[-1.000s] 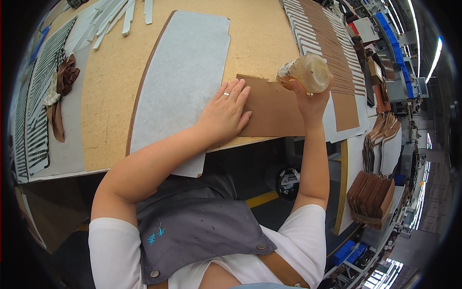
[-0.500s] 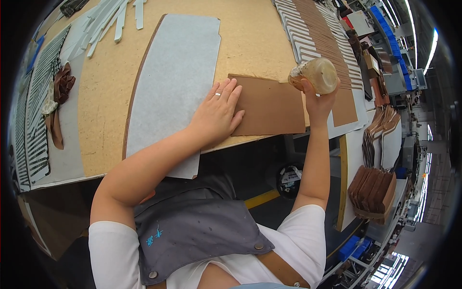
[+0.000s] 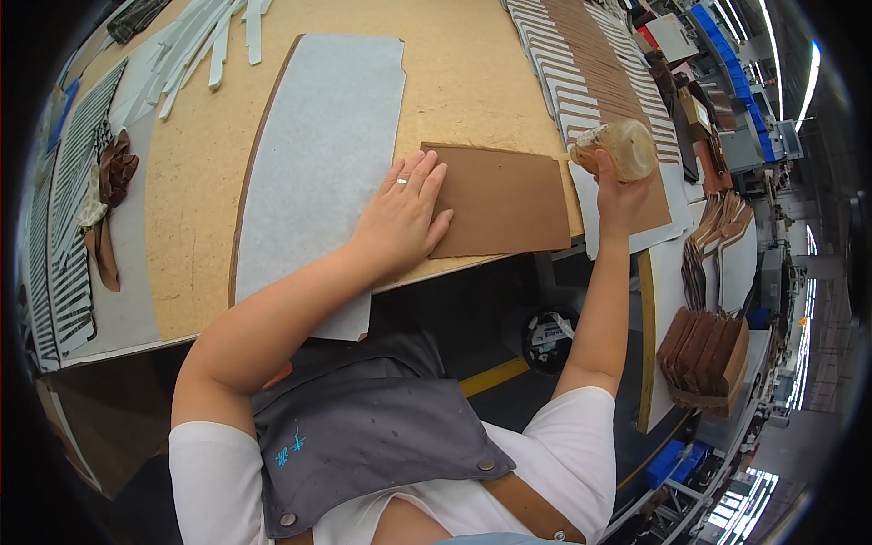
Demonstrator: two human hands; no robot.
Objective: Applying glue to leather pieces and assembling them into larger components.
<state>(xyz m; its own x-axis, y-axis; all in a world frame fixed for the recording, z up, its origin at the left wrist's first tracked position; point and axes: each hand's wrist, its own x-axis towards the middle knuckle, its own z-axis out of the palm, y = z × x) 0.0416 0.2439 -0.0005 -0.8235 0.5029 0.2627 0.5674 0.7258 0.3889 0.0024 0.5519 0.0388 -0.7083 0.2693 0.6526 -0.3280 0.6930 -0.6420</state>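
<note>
My left hand [image 3: 397,214] lies flat, fingers stretched out, across the left edge of a brown rectangular sheet [image 3: 509,202] and the edge of a long pale grey-white panel [image 3: 327,136] with a brown border. A ring is on one of its fingers. Just beyond the sheet's right end, my right hand [image 3: 623,202] is wrapped round a clear bottle [image 3: 629,148] with yellowish-brown residue inside. The bottle is tipped on its side, its mouth end toward the left and its base toward the right. Whether the bottle touches anything below is hard to see.
Pale strips [image 3: 195,45] lie at the table's far left, near crumpled brown scraps [image 3: 118,170]. Rows of white-and-brown striped pieces [image 3: 581,64] cover the right side. Brown stacked pieces [image 3: 699,359] stand on a lower right surface. A round bin [image 3: 549,341] sits below the table edge.
My right hand has moved the bottle to the right, off the brown sheet's right end. My left hand stays in place on the sheet. The whole view has shifted slightly.
</note>
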